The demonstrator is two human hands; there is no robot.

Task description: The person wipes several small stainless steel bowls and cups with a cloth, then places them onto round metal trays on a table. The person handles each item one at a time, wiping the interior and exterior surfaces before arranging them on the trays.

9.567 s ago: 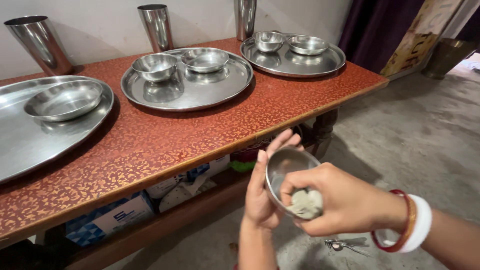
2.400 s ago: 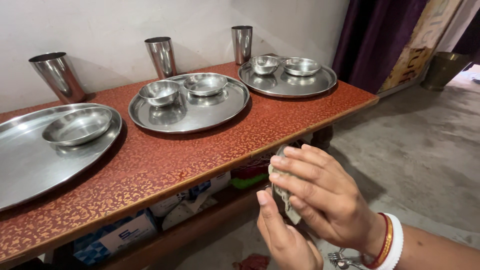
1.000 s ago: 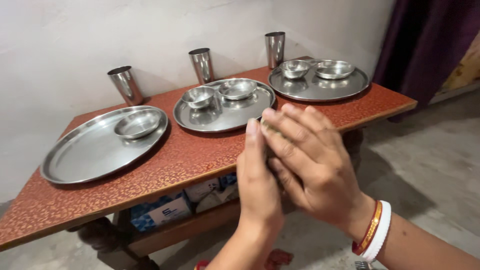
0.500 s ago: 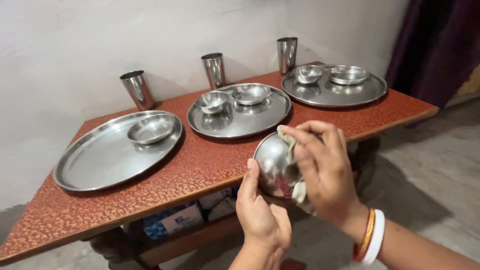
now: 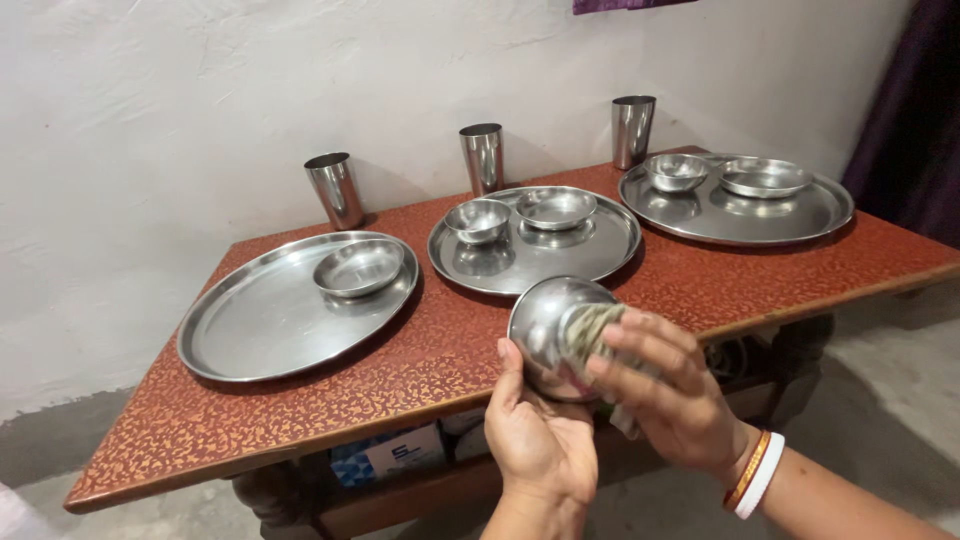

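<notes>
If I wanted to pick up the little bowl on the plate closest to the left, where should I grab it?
Probably by its rim. The small steel bowl sits upright and open on the big steel plate, alone there, so come from above and pinch the thin edge on the near side. Its round sides look smooth and slippery, and the steel tumbler stands behind it.

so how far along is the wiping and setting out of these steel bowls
Done: the middle round steel plate and the right round steel plate each hold two bowls. In hand: the left hand holds a small steel bowl, the right hand rubs it with a grey cloth. Left: the left steel plate has one bowl.
</notes>
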